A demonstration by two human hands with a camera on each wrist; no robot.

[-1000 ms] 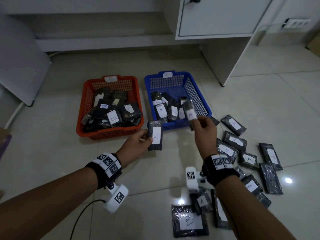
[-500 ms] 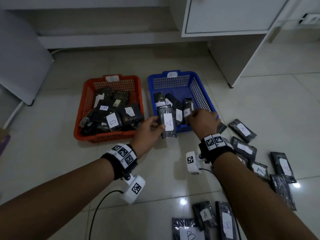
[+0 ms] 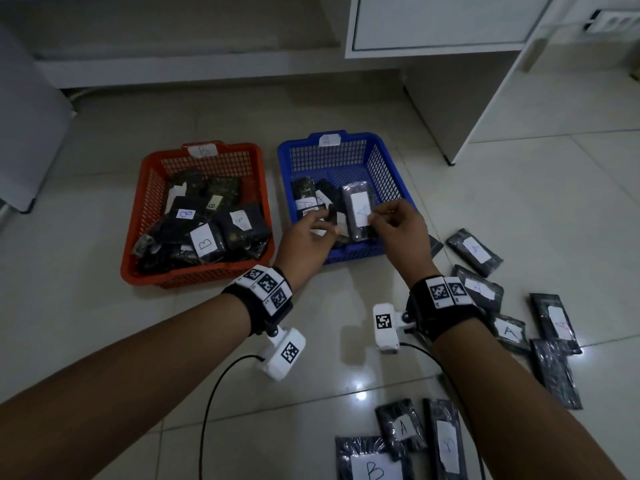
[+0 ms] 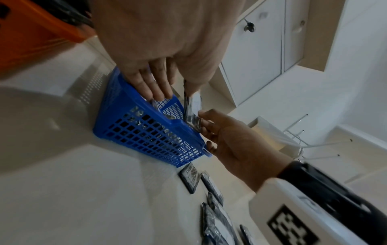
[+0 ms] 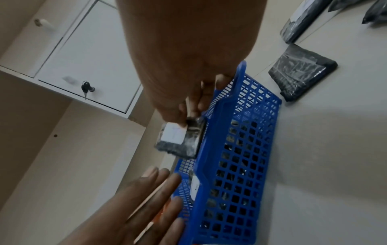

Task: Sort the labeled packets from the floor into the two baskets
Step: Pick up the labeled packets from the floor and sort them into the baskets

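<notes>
Tiled floor (image 3: 104, 341), landmark is the blue basket (image 3: 389, 161), tagged A on its far rim. Red basket (image 3: 145, 216) sits just left of the blue basket, tagged B, well filled with dark packets labeled B. Blue basket holds fewer packets, A labels showing. Unsorted packets on the floor (image 3: 474, 251) lie right of the blue basket and nearer the person, mostly A, one large B packet (image 3: 372, 465) at the bottom edge of the head view.

Right hand (image 3: 403, 230) is over the near part of the blue basket, thumb and fingers pinching the A packet (image 3: 358, 211) by its near end; right wrist view shows the packet (image 5: 180, 139) hanging above the basket's inside, not yet let go. Left hand (image 3: 308, 237) is at the near left of the blue basket, fingers straight and spread, holding nothing; left wrist view shows its fingertips (image 4: 155, 89) at the basket rim.

Step in hand, as I judge it: dropping an A packet into the A basket. Next move calls for loosening the right pinch so the packet falls on the pile, then reaching right of the blue basket for another floor packet and reading its letter. Many packets remain, so the task looks partway done.
</notes>
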